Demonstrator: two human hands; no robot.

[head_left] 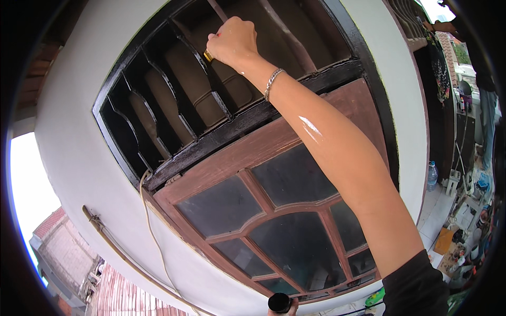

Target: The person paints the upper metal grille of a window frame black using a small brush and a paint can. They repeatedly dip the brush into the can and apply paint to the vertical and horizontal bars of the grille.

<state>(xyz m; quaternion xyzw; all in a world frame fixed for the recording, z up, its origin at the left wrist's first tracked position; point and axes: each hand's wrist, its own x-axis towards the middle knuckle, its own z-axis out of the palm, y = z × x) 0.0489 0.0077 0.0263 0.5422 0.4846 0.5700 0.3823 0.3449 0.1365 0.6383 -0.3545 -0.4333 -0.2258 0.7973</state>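
My right hand (234,42) is raised to the slatted vent above the window, its fingers closed round a paintbrush (208,56). Only a short yellow band of the brush shows; the fist hides the rest. Wavy slats (182,108) on the left of the vent are glossy black, while a slat (287,34) on the right is reddish brown. Black coats the vent's surrounding frame (253,113). At the bottom edge, my left hand (292,307) grips a small cup of black paint (279,302), mostly cut off by the picture. White smears mark my right forearm.
Below the vent is a brown wooden window sash (253,210) with dark panes. A cable (153,231) and a pole (124,255) run along the white wall (79,152). At right, clutter (466,231) covers the floor near a water bottle (432,176); another person (474,47) stands there.
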